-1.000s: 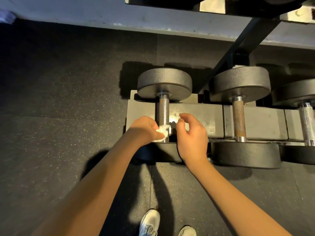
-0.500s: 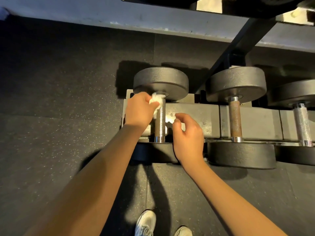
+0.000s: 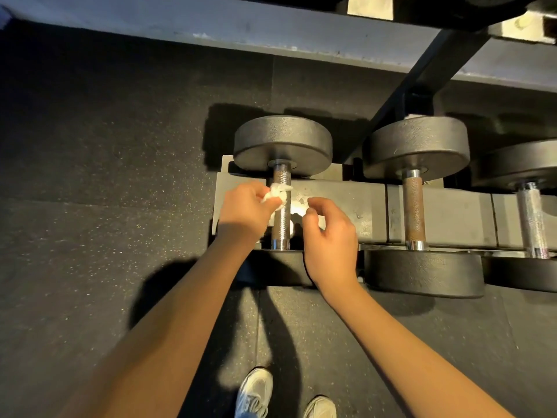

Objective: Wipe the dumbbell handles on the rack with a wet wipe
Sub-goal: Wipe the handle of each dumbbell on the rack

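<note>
Fingers of the left hand pinch a crumpled white wet wipe against the knurled handle of the leftmost dumbbell — contact sits on the upper part of the bar. Just right of that handle, the right hand hovers with fingers loosely curled and parted, holding nothing. Further right of those fingers on the rack lie a dumbbell with a rusty handle and another with a bright handle — both untouched.
</note>
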`<state>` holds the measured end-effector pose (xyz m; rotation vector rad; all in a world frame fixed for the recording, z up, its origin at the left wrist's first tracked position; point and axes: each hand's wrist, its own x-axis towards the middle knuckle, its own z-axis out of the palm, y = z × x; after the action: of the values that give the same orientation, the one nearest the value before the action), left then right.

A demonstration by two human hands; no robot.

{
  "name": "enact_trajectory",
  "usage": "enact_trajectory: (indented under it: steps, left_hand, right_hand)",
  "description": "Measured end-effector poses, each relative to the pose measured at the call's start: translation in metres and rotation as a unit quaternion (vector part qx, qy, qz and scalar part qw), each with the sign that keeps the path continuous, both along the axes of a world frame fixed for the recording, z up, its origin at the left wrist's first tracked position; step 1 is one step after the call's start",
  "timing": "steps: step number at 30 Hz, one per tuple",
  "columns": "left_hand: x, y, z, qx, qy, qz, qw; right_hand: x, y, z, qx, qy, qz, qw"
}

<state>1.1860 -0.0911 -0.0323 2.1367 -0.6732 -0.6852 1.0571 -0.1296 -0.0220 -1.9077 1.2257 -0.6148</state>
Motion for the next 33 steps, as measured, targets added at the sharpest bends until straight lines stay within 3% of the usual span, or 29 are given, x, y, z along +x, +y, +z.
enact_trajectory:
  steps: [9, 11, 15, 20, 24, 26, 29, 33]
  left_hand:
    - [0.002, 0.021, 0.012, 0.162, 0.075, -0.153, 0.972]
    - [-0.001, 0.023, 0.015, 0.128, 0.073, -0.146, 0.978]
    - [-0.014, 0.026, 0.019, -0.03, 0.094, -0.094, 0.991]
    - [-0.015, 0.02, 0.023, -0.085, 0.115, -0.059, 0.988]
    - [-0.01, 0.011, 0.024, -0.054, 0.055, -0.047, 0.996]
    - [-0.005, 0.009, 0.024, -0.059, -0.038, -0.088, 0.994]
    - [0.008, 0.008, 0.024, -0.101, -0.224, -0.09, 0.965]
    - [0.023, 0.001, 0.029, -0.081, -0.255, -0.085, 0.96]
  right_hand:
    - [-0.001, 0.0, -0.003, -0.015, -0.005, 0.007, 1.0]
    - [0.0, -0.001, -0.003, -0.013, 0.002, 0.014, 1.0]
    - [0.0, -0.004, -0.004, 0.007, 0.007, 0.061, 0.998]
    - [0.001, -0.016, 0.006, 0.175, -0.066, 0.108, 0.976]
    - [0.004, -0.029, 0.013, 0.25, -0.118, 0.097, 0.956]
    - [0.01, -0.036, 0.013, 0.241, -0.119, 0.08, 0.96]
    - [0.023, -0.05, 0.008, 0.124, -0.075, 0.026, 0.989]
    - [0.046, -0.058, -0.004, -0.01, -0.032, 0.01, 0.999]
